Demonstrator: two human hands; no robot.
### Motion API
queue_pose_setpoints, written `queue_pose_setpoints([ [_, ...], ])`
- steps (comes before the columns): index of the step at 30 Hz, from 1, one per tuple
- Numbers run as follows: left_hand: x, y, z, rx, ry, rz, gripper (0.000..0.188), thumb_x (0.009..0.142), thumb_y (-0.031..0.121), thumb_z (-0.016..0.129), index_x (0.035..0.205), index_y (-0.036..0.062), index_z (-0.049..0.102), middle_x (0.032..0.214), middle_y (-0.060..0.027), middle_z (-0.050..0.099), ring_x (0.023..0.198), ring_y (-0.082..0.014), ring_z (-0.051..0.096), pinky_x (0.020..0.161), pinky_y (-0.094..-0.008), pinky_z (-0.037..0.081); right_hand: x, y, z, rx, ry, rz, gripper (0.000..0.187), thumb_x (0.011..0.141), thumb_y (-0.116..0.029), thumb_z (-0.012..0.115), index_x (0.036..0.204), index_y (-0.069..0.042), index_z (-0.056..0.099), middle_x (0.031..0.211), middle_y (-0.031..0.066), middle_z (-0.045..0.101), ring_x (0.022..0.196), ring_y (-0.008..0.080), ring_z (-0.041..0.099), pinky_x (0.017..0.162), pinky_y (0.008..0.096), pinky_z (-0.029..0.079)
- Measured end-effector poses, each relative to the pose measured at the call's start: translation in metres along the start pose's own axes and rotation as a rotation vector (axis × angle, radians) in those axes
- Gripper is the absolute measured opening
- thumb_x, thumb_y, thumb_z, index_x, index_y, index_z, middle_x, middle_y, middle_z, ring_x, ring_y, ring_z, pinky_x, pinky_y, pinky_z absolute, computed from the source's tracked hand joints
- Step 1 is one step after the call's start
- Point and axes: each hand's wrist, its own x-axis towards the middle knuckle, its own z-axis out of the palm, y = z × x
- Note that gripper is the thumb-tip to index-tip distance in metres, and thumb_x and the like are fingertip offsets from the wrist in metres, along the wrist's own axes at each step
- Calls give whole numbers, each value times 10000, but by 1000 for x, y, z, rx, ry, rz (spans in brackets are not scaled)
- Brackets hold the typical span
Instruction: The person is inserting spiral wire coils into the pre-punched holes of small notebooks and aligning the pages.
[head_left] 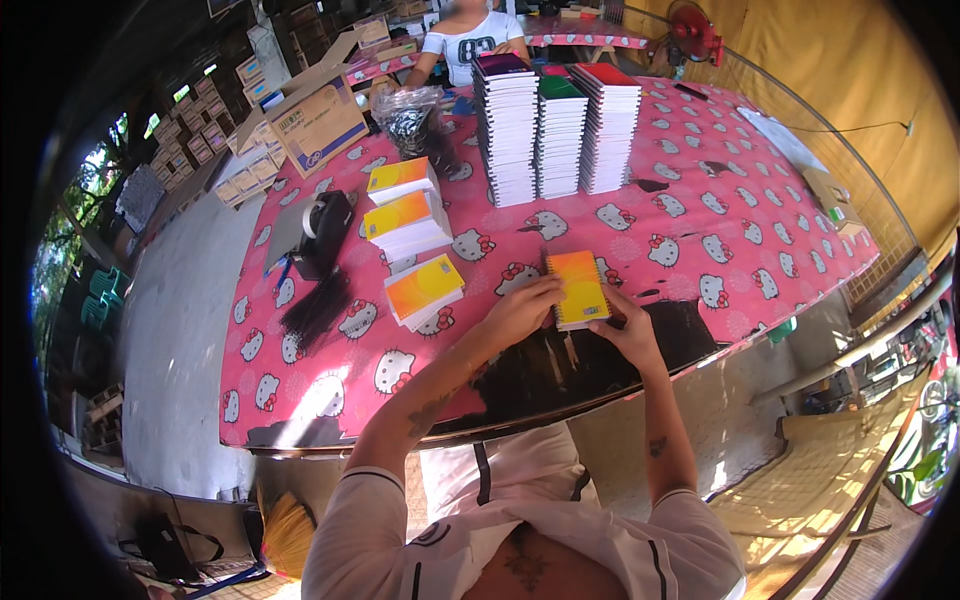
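Holding a small orange-and-yellow notebook (577,290) near the close edge of the worktop (580,225), I have my left fingers (545,289) closed on its left side and my right fingers (628,314) closed around its near right corner, the thumb on the near edge. The notebook lies with its cover facing up, over a dark patch (640,350) in the pink patterned covering. To my left, well apart from my fingers, is a heap of thin black pieces (315,312), too fine to make out singly. Between it and the notebook sits the nearest paper pile (427,288), topped in yellow and orange and fanned slightly askew. Farther on are a black tape dispenser (325,235) at the left and, to its right, two more piles (408,215) with the same colours on top. Beyond these, three tall stacks of notebooks (560,145) stand side by side, topped purple, green and red. A clear plastic bag (408,120) with dark contents lies left of them, then an open cardboard box (320,128). At the far side is a person in a white shirt (475,45).
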Motion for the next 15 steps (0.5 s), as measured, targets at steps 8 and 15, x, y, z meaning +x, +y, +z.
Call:
queue_pose_setpoints([
  [8, -73, 2, -116, 627, 78, -456, 314, 842, 105, 727, 1149, 50, 685, 1165, -157, 679, 1074, -325, 663, 903, -433, 558, -22, -55, -7, -316, 355, -189, 400, 876, -83, 732, 1253, 6, 632, 1281, 188, 619, 1193, 324, 596, 1026, 387, 447],
  [15, -121, -40, -139, 487, 58, -316, 330, 866, 126, 707, 1176, 20, 666, 1191, -176, 676, 1094, -366, 653, 932, -441, 543, -4, -103, 76, -73, -42, -263, 300, 889, -61, 694, 1186, -25, 662, 1124, 148, 670, 1064, 284, 650, 909, 351, 503],
])
